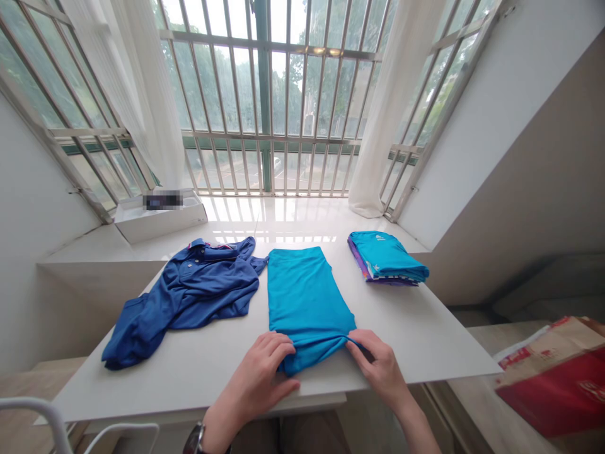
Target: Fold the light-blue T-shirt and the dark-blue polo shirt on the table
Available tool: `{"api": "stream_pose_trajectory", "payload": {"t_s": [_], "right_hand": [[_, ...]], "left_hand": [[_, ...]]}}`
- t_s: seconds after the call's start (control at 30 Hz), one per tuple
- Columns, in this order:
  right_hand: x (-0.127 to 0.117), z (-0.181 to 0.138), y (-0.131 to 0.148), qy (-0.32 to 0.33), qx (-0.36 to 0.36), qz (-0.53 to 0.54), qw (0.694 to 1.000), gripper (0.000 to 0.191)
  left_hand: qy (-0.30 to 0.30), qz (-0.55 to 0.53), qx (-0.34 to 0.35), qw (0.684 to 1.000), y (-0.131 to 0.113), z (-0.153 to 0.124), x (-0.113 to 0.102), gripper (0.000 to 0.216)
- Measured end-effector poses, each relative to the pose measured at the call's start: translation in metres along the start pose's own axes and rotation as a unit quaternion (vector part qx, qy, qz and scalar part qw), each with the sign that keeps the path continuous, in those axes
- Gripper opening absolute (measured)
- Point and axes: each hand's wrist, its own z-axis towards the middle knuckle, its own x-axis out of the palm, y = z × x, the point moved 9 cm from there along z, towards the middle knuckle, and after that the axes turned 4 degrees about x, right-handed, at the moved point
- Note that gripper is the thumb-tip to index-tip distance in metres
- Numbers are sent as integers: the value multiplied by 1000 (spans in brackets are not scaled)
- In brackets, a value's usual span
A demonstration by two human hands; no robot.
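Folding looks to be the step in hand, at the near end of a bright turquoise cloth garment point(302, 290) that lies in the middle of a smooth white surface point(401, 340), its far part flat and its near edge rumpled. The bare right hand point(378, 369) has a closed grip, thumb and fingers pinching the near right corner, where the cloth draws into creases. The bare left hand point(258, 372) rests at the near left corner, fingers curled over the cloth and thumb spread apart toward the near side; whether that grip pinches the cloth, I cannot tell. To the left lies a crumpled dark blue polo shirt point(208, 284) with buttons at its collar, and to the far right sits a neat stack of folded turquoise and purple clothes point(390, 255). The next move seems to call for a firm hold on both near corners, raised evenly and carried toward the far edge, with the creases by the right hand smoothed so that the layers lie square.
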Motion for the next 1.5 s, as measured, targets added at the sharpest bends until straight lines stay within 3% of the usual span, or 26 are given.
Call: {"api": "stream_pose_trajectory", "payload": {"t_s": [0.13, 0.27, 0.67, 0.87, 1.03, 1.33, 1.5], "right_hand": [[-1, 0, 2, -6, 1, -4, 1000, 22], [-1, -2, 2, -9, 4, -6, 1000, 25], [-2, -2, 4, -5, 2, -5, 1000, 23], [-2, -2, 2, -11, 6, -9, 1000, 25], [-3, -2, 2, -20, 3, -5, 1000, 25], [-4, -4, 6, 16, 3, 21, 1000, 22], [-4, -2, 1, 2, 15, 1, 1000, 22]], "left_hand": [[-36, 36, 15, 999, -6, 0, 0, 52], [-63, 72, 12, 995, -11, 2, 2, 52], [-41, 41, 6, 998, -6, 2, 2, 32], [-18, 2, 11, 1000, -7, 0, -8, 34], [-13, 15, -5, 1000, -13, 4, -13, 16], [19, 105, 20, 994, -22, 17, 22, 27], [24, 148, 19, 989, -8, 30, 17, 31]]}}
